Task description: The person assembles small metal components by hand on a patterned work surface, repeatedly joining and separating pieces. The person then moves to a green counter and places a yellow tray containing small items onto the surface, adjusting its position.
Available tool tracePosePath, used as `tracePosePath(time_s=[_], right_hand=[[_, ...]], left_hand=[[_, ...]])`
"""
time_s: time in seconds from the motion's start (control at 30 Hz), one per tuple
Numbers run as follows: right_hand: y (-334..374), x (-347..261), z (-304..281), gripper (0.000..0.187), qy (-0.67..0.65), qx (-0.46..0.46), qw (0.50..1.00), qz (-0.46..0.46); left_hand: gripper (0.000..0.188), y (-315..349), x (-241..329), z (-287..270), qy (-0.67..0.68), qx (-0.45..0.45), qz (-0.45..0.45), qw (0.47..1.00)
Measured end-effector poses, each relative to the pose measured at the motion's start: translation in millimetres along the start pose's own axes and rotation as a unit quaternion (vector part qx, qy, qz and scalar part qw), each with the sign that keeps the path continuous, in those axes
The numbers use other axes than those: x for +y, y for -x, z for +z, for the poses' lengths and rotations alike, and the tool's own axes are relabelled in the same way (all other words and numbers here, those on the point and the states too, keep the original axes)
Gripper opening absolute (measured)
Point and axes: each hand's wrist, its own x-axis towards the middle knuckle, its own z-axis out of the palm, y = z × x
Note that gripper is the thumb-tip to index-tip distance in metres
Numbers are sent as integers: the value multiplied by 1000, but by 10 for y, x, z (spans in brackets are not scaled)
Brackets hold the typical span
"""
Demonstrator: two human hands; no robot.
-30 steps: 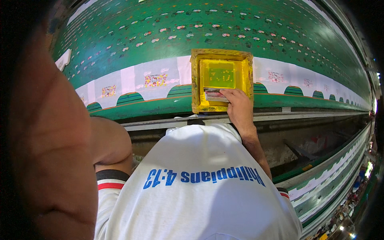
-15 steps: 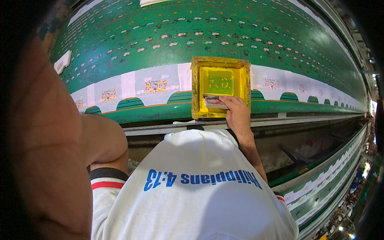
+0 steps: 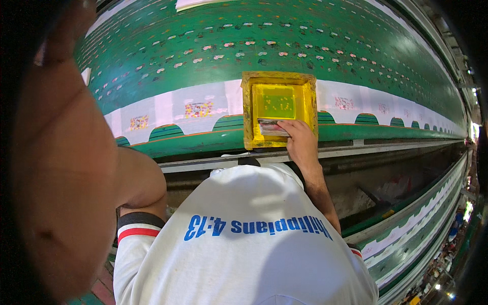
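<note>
My right hand (image 3: 300,140) is closed over the right end of a squeegee (image 3: 270,127), a flat, grey, stained block. It rests inside a yellow screen-printing frame (image 3: 249,117), near the side closest to me. A translucent yellow-green mesh window (image 3: 274,101) with small pale shapes lies just beyond the squeegee. Beneath the frame runs a strip of white fabric (image 3: 168,109) with printed colourful motifs. My left arm is bent upward, and my left hand (image 3: 66,152) looms very large at the left edge; its fingers are mostly hidden, and I see nothing in it.
A long green printing table (image 3: 203,71), dotted with rows of small print marks, stretches across the view. A metal rail (image 3: 203,163) follows its near edge. White cloth (image 3: 201,4) lies at the far side. Another table with fabric strips (image 3: 406,231) stands at the lower right.
My left hand and forearm have shifted slightly, and the white cloth piece at the left is now mostly covered. My right hand and squeegee look almost unmoved on the frame.
</note>
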Motion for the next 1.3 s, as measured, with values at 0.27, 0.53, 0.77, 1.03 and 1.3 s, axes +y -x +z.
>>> tracePosePath(time_s=[0.27, 0.53, 0.77, 1.03, 1.3], right_hand=[[5, 1, 40, 48, -5, 33, 999, -27], [-35, 19, -11, 50, 11, 4, 1000, 1], [-90, 0, -48, 56, -18, -35, 999, 35], [-83, -35, -68, 55, -15, -35, 999, 33], [-69, -59, -33, 45, -17, 19, 1000, -17]], left_hand=[[21, 999, -713, 145, -187, 6, -317, 930], [38, 2557, -1777, 153, -374, -172, -553, 724], [87, 2617, -1987, 329, -425, -195, -595, 654], [106, 2750, -2041, 305, -369, -253, -638, 626], [110, 2740, -2080, 267, -358, -264, -650, 616]])
